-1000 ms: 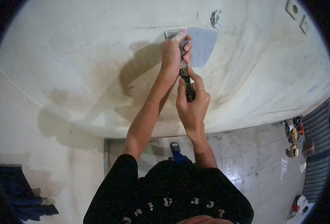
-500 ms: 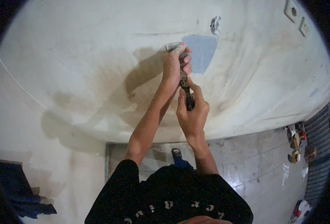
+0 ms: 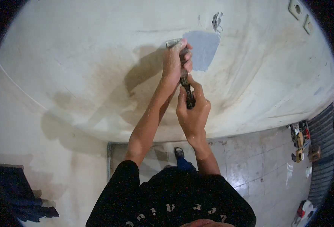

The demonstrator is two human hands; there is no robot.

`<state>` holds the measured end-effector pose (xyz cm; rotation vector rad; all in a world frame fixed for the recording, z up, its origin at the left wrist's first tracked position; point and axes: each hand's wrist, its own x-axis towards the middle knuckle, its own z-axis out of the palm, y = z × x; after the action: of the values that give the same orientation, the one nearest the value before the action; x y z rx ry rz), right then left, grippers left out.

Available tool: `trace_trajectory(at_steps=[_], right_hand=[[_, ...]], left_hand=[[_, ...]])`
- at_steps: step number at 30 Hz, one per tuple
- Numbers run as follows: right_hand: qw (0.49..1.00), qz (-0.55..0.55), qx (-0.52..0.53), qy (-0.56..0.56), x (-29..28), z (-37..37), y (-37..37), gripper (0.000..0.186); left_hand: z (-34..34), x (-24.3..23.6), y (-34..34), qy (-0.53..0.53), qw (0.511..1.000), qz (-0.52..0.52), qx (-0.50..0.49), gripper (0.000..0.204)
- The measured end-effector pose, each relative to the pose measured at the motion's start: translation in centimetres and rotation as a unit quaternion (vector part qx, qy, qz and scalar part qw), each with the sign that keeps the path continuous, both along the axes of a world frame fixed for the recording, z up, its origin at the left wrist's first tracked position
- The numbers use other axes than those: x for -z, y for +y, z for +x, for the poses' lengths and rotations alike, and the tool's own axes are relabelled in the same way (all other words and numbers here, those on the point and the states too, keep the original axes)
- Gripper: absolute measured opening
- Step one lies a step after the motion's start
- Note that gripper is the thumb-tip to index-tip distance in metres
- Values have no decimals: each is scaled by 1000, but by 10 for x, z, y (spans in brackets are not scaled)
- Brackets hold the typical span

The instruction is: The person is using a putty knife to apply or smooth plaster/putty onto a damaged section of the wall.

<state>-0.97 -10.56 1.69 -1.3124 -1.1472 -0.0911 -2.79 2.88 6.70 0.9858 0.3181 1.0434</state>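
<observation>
My left hand [image 3: 176, 60] is closed around a putty knife, its flat greyish blade [image 3: 173, 42] showing beyond the thumb against the wall. Below it, my right hand [image 3: 193, 109] grips a dark, speckled handle [image 3: 187, 94] between thumb and fingers. This handle runs up to the left palm; the fingers hide the join, so I cannot tell whether it is the same tool or a second one. Just right of the left fingers is a blue-grey patch of filler [image 3: 203, 51] on the wall. Pale specks cover my left wrist and forearm.
The stained off-white wall [image 3: 99, 22] has a torn hole [image 3: 217, 21] above the patch. Two sockets or switches [image 3: 295, 9] sit at upper right. Dark cloth [image 3: 19, 193] hangs at lower left. Shoes [image 3: 298, 145] lie on the tiled floor [image 3: 250, 162] by a ribbed shutter [image 3: 322, 147].
Both hands and the tool are slightly farther up and left in the picture. The wall patch also appears a little higher, so the view has shifted slightly. Both grips are unchanged.
</observation>
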Motion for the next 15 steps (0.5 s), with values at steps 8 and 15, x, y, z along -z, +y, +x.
trace_trajectory(at_steps=[8, 15], right_hand=[[999, 33, 13, -7, -1, 2, 12, 29], [997, 78, 16, -13, 5, 3, 17, 30]], left_hand=[[2, -19, -4, 1, 1000, 21, -12, 28], [2, -14, -1, 28, 999, 17, -31, 31]])
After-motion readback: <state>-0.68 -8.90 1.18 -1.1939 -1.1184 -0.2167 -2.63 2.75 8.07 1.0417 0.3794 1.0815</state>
